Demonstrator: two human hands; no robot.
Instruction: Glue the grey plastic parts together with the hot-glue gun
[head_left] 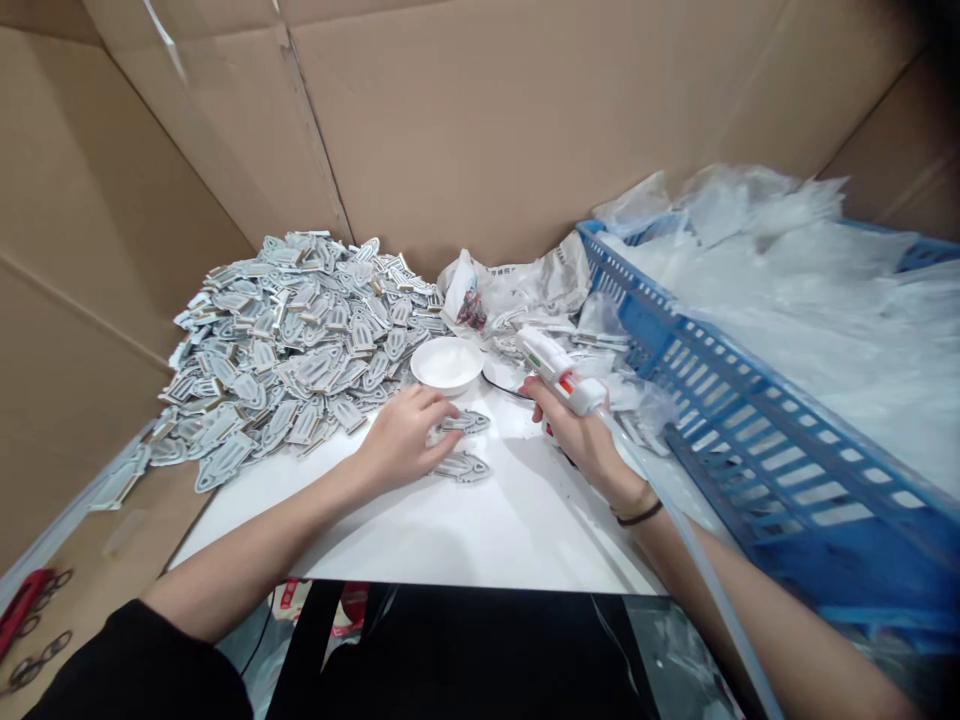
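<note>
Head view. Left hand (405,437): fingers (437,408) loosely spread, palm down, tips resting on a grey shaped piece (466,422) that lies flat on the white surface (517,520); no pinch. Second piece (462,466) of the same kind lies just near of it, by the thumb; contact cannot be told. Right hand (581,440): fingers closed round the grip of a white glue gun (559,372); a clear stick (701,565) trails from it toward the near right. Black band (637,515) on that wrist. White bowl (448,362) just far of the two pieces. Far left: large heap (292,335) of like grey pieces. Right: blue crate (750,430) filled with clear plastic bags (795,270). Cardboard walls (487,120) enclose the surface on three sides. Pieces: grey, elongated, tapered, with pale line markings.
</note>
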